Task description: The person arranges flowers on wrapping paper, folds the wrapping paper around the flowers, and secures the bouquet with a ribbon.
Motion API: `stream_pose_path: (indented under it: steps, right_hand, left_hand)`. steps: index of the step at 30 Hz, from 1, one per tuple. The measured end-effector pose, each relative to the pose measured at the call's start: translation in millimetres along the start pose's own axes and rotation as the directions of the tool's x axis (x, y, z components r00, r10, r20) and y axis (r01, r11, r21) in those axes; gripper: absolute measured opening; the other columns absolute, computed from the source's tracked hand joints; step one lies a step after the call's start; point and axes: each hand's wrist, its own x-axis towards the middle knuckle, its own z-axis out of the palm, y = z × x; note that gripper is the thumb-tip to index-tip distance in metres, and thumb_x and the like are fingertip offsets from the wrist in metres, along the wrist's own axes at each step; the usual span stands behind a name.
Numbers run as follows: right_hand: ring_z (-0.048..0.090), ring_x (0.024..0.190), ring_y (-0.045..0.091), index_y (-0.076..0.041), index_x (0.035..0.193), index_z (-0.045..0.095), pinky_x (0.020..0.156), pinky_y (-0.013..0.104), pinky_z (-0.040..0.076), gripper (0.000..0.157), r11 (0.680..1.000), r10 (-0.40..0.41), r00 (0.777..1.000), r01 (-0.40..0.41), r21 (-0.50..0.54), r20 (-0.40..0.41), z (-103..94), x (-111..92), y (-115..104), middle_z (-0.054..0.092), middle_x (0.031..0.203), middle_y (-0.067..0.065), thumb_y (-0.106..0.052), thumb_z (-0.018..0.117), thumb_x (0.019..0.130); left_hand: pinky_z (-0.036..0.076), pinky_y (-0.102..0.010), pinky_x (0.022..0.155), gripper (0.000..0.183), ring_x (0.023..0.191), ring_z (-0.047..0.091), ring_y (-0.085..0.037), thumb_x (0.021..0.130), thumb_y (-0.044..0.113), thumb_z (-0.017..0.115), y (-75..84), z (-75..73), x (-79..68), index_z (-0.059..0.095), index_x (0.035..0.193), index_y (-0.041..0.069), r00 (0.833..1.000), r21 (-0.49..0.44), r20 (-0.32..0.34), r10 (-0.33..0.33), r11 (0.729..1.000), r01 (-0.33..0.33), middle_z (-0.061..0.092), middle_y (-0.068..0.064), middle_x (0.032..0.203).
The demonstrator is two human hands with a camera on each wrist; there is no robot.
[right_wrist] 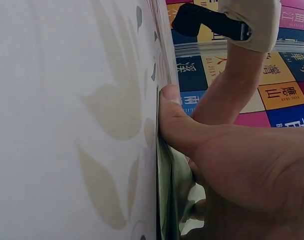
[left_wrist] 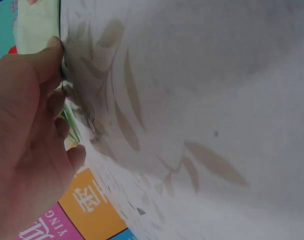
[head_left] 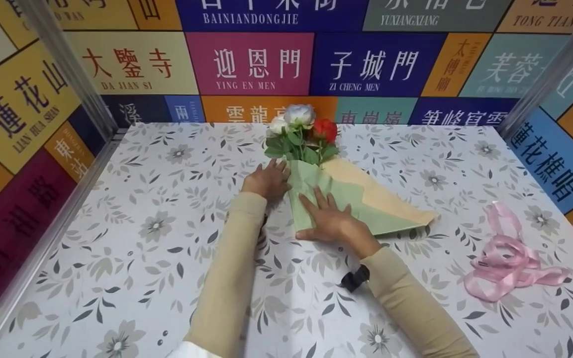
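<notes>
A bouquet of artificial flowers with white, pale lilac and red blooms point(head_left: 324, 130) lies on the table, its stems inside green wrapping paper point(head_left: 311, 175). The paper's left side is folded over; a peach-coloured layer point(head_left: 381, 191) shows at right. My left hand point(head_left: 268, 180) rests at the paper's left edge below the leaves. In the left wrist view its thumb touches the green paper point(left_wrist: 38, 27), the fingers loosely bent. My right hand point(head_left: 334, 219) lies spread over the lower paper, pressing it down; in the right wrist view the thumb point(right_wrist: 174, 117) is beside the paper's edge.
A loose heap of pink ribbon point(head_left: 508, 256) lies on the table's right side. The table point(head_left: 157, 278) has a floral-patterned cover. Panels with large printed characters point(head_left: 249, 64) stand along the back and both sides.
</notes>
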Motion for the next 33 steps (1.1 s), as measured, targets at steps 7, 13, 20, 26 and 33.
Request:
stream_pose_path:
  steps: [7,13,20,26,33]
  right_hand:
    - [-0.011,0.153,0.046,-0.029,0.162,-0.001,0.111,0.08,-0.001,0.101,1.0,0.015,1.0,-0.015,0.013,-0.015,0.7,-2,1,-0.023,0.166,0.013,-0.058,0.064,0.09]
    - [-0.009,0.153,0.048,-0.028,0.162,0.009,0.109,0.082,-0.008,0.097,0.996,0.022,0.997,-0.028,-0.081,-0.077,-1.0,-5,-6,-0.015,0.168,0.014,-0.06,0.065,0.089]
    - [0.003,0.156,0.044,-0.011,0.154,0.04,0.117,0.076,0.001,0.071,0.986,-0.068,0.96,0.023,-0.167,-0.27,-11.3,9,-23,0.01,0.169,0.014,-0.049,0.059,0.097]
    - [0.013,0.156,0.04,-0.002,0.153,0.037,0.12,0.07,0.011,0.068,0.954,-0.14,0.953,0.057,-0.295,-0.268,-16.3,31,-31,0.017,0.168,0.015,-0.042,0.055,0.101]
    - [-0.001,0.158,0.035,-0.01,0.161,0.018,0.119,0.072,0.002,0.087,0.946,-0.163,0.967,0.098,-0.308,-0.193,-7.6,57,-15,0.003,0.171,0.01,-0.065,0.043,0.098]
  left_hand:
    - [0.03,-0.056,0.121,0.053,0.155,0.021,-0.033,0.108,0.028,0.038,5.5,-2.8,-9.7,0.029,0.159,0.016,0.999,0.21,-0.042,0.024,0.978,-0.015,0.024,-0.004,0.168]
    - [0.029,-0.061,0.119,0.051,0.153,0.028,-0.031,0.109,0.03,0.035,5.2,0.2,-14.2,0.03,0.159,0.024,0.993,0.079,-0.11,-0.036,0.996,0.045,0.03,0.0,0.165]
    - [0.029,-0.064,0.118,0.051,0.153,0.028,-0.033,0.108,0.023,0.037,4.6,-2.9,-15.3,0.032,0.158,0.024,0.992,0.046,-0.116,-0.05,0.997,0.055,0.032,-0.001,0.165]
    - [0.029,-0.066,0.117,0.051,0.152,0.029,-0.035,0.104,0.017,0.043,2.4,-2.2,-14.6,0.039,0.155,0.023,0.99,0.016,-0.136,-0.029,0.999,0.031,0.032,0.001,0.165]
    - [0.027,-0.067,0.117,0.051,0.153,0.026,-0.034,0.107,0.021,0.04,-3.0,1.5,-13.5,0.035,0.157,0.022,0.993,-0.021,-0.113,-0.034,0.999,0.032,0.029,0.003,0.166]
